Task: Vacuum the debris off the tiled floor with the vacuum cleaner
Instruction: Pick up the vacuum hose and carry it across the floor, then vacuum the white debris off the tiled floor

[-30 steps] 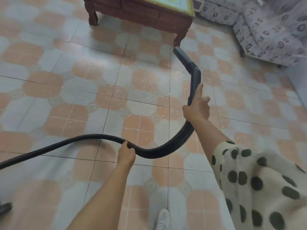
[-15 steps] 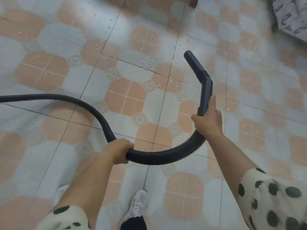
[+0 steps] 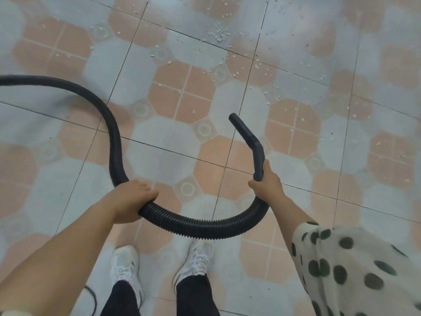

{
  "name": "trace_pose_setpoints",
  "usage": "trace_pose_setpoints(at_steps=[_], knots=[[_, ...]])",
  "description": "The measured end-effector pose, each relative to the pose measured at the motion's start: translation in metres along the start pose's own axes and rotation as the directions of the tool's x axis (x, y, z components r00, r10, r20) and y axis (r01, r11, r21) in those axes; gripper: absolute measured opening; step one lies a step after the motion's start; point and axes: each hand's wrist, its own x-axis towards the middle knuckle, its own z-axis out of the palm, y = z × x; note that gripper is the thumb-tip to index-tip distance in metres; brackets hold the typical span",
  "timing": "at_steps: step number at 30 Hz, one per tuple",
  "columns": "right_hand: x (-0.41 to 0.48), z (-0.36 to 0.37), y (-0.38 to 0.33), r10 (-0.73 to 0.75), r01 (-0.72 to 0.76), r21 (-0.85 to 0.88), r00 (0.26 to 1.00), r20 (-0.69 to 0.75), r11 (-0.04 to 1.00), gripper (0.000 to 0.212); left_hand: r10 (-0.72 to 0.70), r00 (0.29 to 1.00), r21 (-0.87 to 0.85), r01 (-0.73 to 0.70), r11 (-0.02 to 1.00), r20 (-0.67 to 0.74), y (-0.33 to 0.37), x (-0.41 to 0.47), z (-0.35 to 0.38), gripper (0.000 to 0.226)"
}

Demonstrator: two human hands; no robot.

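1. My left grip (image 3: 131, 201) is clamped round the black ribbed hose (image 3: 205, 226), with the fingers curled over the top of it.
2. My right grip (image 3: 266, 181) is clamped on the lower end of the rigid bent wand (image 3: 257, 151), just above where the hose joins it. My thumb lies up along the wand.
3. Between the two grips the hose sags in a wide U, its lowest stretch in front of my shoes.
4. Past my left grip the hose climbs away in a big loop over the tiled floor (image 3: 159, 142) and runs out at the left side of the view.
5. From my right grip the wand rises, bends once, and its open tip points away from me and to my left. I cannot tell whether the tip touches the floor.
6. The debris (image 3: 219, 34) is pale flakes scattered over the far part of the floor, beyond the wand tip. It is thickest in a small cluster by a dark tile joint and thinner out to my right. The cluster lies well apart from the tip and from both grips.
7. Nearest to me are my left shoe (image 3: 125, 265) and my right shoe (image 3: 197, 261), both white, below dark trouser legs.
8. A pale spotted sleeve (image 3: 353, 265) covers my right arm, and a thin dark cord (image 3: 93, 297) curls on the floor by my left leg.
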Motion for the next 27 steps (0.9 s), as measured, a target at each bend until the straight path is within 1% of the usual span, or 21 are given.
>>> trace_pose_setpoints(at_steps=[2, 5, 10, 12, 16, 20, 24, 27], knots=[[0.011, 0.018, 0.005, 0.035, -0.034, -0.031, 0.999, 0.026, 0.999, 0.092, 0.017, 1.0, 0.032, -0.018, 0.999, 0.014, -0.005, 0.0, 0.014, 0.017], [0.025, 0.049, 0.007, 0.052, -0.047, -0.099, 0.997, 0.053, 0.994, 0.091, 0.049, 0.998, 0.062, -0.052, 0.997, 0.051, -0.009, 0.005, 0.037, 0.011], [0.047, 0.096, -0.008, -0.005, 0.02, -0.192, 0.997, 0.082, 0.981, 0.065, 0.081, 0.995, 0.081, -0.086, 0.993, 0.064, -0.027, 0.012, 0.067, 0.01], [0.059, 0.108, -0.019, -0.036, 0.049, -0.214, 0.997, 0.064, 0.976, 0.059, 0.079, 0.995, 0.096, -0.085, 0.992, 0.058, -0.041, 0.012, 0.075, 0.01], [0.083, 0.122, -0.04, -0.072, 0.07, -0.217, 0.997, 0.001, 0.974, 0.057, 0.046, 0.998, 0.115, -0.05, 0.992, 0.033, -0.07, 0.014, 0.077, 0.01], [0.099, 0.131, -0.06, -0.077, 0.071, -0.23, 0.997, -0.019, 0.971, 0.06, 0.033, 0.999, 0.098, -0.036, 0.994, 0.024, -0.097, 0.014, 0.072, 0.01], [0.113, 0.134, -0.084, -0.076, 0.065, -0.217, 0.996, -0.046, 0.974, 0.073, -0.018, 0.998, 0.069, 0.013, 0.998, 0.059, -0.125, 0.007, 0.07, 0.022], [0.115, 0.134, -0.105, -0.089, 0.08, -0.224, 0.995, -0.032, 0.971, 0.072, -0.095, 0.99, 0.045, 0.091, 0.995, 0.101, -0.142, 0.004, 0.062, 0.025]])
